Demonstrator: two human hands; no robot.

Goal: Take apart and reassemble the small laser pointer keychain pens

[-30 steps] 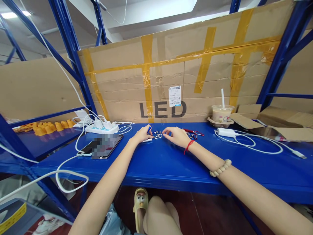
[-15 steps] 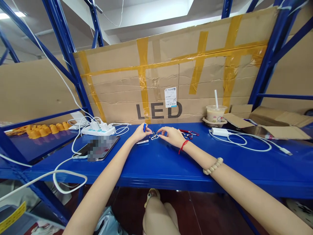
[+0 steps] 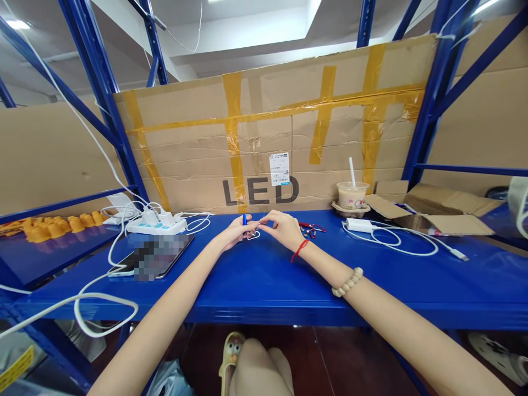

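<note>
My left hand [image 3: 236, 233] is closed around a small blue cylinder [image 3: 245, 220], which stands up between its fingers; its exact kind cannot be made out. Thumb and forefinger of my right hand [image 3: 284, 227] are pinched together at the left fingertips. Whatever they hold is too small to name. On the blue shelf top [image 3: 268, 275], just below the meeting fingertips, lies a pale wire loop [image 3: 254, 236], partly hidden by the hands. Red carabiner-like pieces [image 3: 314, 227] and small dark bits lie behind and right of my right hand.
To the left are a white power strip [image 3: 157, 224] with plugs and cables, and a dark tablet [image 3: 175, 254]. A lidded drink cup [image 3: 352, 196], an open cardboard box [image 3: 456, 224] and a white charging cable [image 3: 406, 252] are on the right. Taped cardboard [image 3: 185, 159] stands behind.
My right hand has come left, so its fingertips now meet the left hand's. The left hand has turned, its blue cylinder now upright. The whole view has shifted slightly.
</note>
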